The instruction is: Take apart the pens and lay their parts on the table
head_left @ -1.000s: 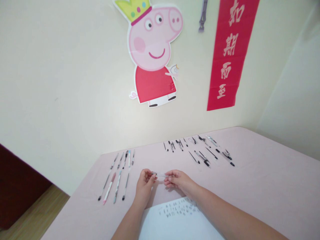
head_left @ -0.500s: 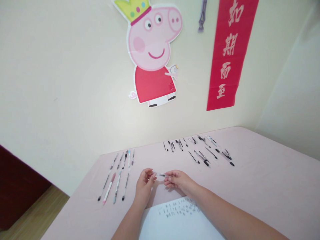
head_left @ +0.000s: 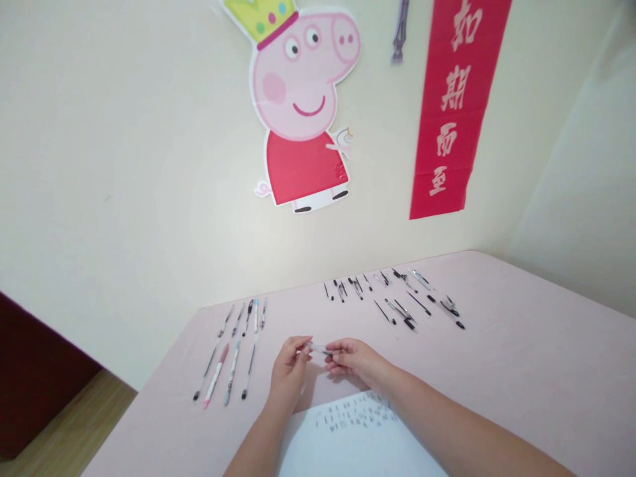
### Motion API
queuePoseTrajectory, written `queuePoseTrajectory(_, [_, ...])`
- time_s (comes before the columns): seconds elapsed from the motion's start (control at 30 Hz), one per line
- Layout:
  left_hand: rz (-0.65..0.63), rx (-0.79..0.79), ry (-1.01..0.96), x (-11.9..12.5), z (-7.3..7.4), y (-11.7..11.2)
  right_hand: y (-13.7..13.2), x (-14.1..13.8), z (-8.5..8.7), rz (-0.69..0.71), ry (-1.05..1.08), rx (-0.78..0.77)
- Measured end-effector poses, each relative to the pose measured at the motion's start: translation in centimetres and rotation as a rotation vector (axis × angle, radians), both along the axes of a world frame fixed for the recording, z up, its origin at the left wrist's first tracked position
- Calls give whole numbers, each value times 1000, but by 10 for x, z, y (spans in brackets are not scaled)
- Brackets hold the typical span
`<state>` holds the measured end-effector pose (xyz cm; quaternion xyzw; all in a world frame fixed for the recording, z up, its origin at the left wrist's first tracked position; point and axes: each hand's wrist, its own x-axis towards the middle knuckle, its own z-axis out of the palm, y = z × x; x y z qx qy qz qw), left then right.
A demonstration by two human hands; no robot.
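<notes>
My left hand (head_left: pixel 288 366) and my right hand (head_left: pixel 354 359) meet above the pink table (head_left: pixel 521 371), fingers pinched on the two ends of a small clear pen (head_left: pixel 318 349) held level between them. To the left of my left hand lie several whole pens (head_left: pixel 229 351) in two rows. Beyond my right hand, several loose pen parts (head_left: pixel 397 298) are spread toward the wall. A white sheet of paper (head_left: pixel 355 440) with handwriting lies under my forearms.
The table meets a cream wall carrying a cartoon pig cutout (head_left: pixel 303 106) and a red banner (head_left: pixel 452 106) with characters. The table's left edge drops to a wooden floor (head_left: pixel 64 437) beside a dark red piece of furniture (head_left: pixel 34 371).
My hands have closed in slightly, so less of the pen shows between them. The view has shifted a little; nothing on the table has moved.
</notes>
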<state>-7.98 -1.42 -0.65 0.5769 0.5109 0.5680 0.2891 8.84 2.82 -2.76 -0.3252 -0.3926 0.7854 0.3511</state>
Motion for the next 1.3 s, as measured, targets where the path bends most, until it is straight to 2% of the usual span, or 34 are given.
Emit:
queuePoseTrajectory(0.3, [97,-116,-117,-2,3,-1,-1,-4,-1,-54,-50,-16])
queuePoseTrajectory(0.53, [184,-170,-355,-8,-5,5,6,-7,-16,-69,-69,105])
queuePoseTrajectory(0.67, [191,-188,-401,-10,-5,6,7,-6,-15,-125,-80,183])
queuePoseTrajectory(0.77, [131,-275,-369,-7,-5,4,7,-5,-9,-177,-108,229])
queuePoseTrajectory(0.9, [-11,-365,-302,0,-6,1,5,-2,-3,-214,-223,334])
queuePoseTrajectory(1.03, [-132,-388,-260,7,-5,-1,2,-3,0,-208,-349,538])
queuePoseTrajectory(1.3, [-228,-390,-283,11,-8,0,-6,-2,7,-223,-566,878])
